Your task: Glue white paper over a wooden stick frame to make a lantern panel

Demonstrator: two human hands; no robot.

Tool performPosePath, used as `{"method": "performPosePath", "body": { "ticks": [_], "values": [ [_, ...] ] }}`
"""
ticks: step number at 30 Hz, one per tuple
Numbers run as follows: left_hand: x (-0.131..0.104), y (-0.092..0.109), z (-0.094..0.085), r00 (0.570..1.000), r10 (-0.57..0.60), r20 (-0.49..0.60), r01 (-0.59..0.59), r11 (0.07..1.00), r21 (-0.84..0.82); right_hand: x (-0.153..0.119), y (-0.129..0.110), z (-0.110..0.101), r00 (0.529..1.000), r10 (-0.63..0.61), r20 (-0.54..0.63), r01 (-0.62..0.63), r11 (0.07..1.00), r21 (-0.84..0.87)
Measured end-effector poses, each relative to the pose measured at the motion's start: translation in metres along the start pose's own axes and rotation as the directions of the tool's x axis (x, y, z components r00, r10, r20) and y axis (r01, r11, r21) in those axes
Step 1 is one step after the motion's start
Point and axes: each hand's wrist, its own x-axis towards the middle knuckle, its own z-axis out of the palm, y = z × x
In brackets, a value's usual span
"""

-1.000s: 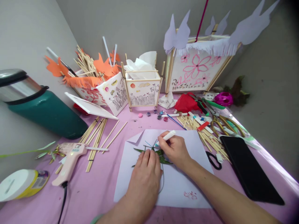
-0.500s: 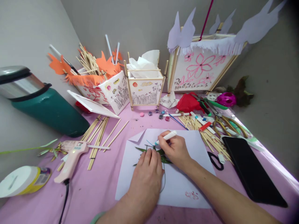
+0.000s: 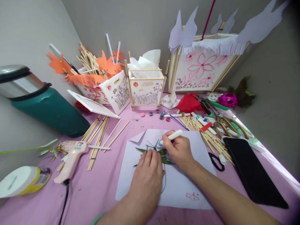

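A pale sheet of paper (image 3: 180, 190) lies on the pink tablecloth, with a small red scribble near its lower right corner. On it rests a sprig of green leaves (image 3: 167, 160) with a long thin stem curving down. My left hand (image 3: 148, 168) lies flat over the sprig, pressing it to the paper and covering its middle. In my right hand (image 3: 178, 150) a white marker (image 3: 172, 136) is pinched, its blue tip down at the paper beside the top of the sprig. Thin blue lines (image 3: 152, 143) show on the paper above my left fingertips.
A pink glue gun (image 3: 73, 161), teal bottle (image 3: 49, 109) and white-lidded tub (image 3: 20, 181) stand at left. Decorated stick-framed paper boxes (image 3: 146, 92) line the back. Bamboo sticks (image 3: 215, 140), scissors (image 3: 220, 120) and a black phone (image 3: 254, 172) lie at right.
My right hand has shifted slightly right and up with the marker, which leans more to the right. More blue line shows above the sprig. My left hand stays in place.
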Motion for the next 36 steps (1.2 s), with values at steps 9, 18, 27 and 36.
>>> {"method": "performPosePath", "body": {
  "ticks": [9,18,27,36],
  "values": [
    [-0.0018,0.0005,0.0004,0.999,-0.006,0.034,0.005,1.000,0.012,-0.0014,0.0011,0.0024,0.999,0.011,0.053,-0.010,1.000,-0.010],
    [-0.0009,0.0003,0.0007,1.000,0.008,0.022,-0.008,1.000,0.001,-0.0008,0.0017,0.0037,0.997,0.008,0.072,-0.007,1.000,-0.008],
    [-0.0013,0.0001,0.0014,0.999,0.008,0.032,-0.008,1.000,-0.002,-0.0015,0.0017,0.0028,0.996,-0.003,0.084,0.004,1.000,-0.012],
    [-0.0033,0.0009,0.0027,0.998,0.003,0.056,-0.002,1.000,-0.019,-0.0024,0.0000,0.0009,0.996,0.002,0.092,0.001,1.000,-0.026]
  ]
}}
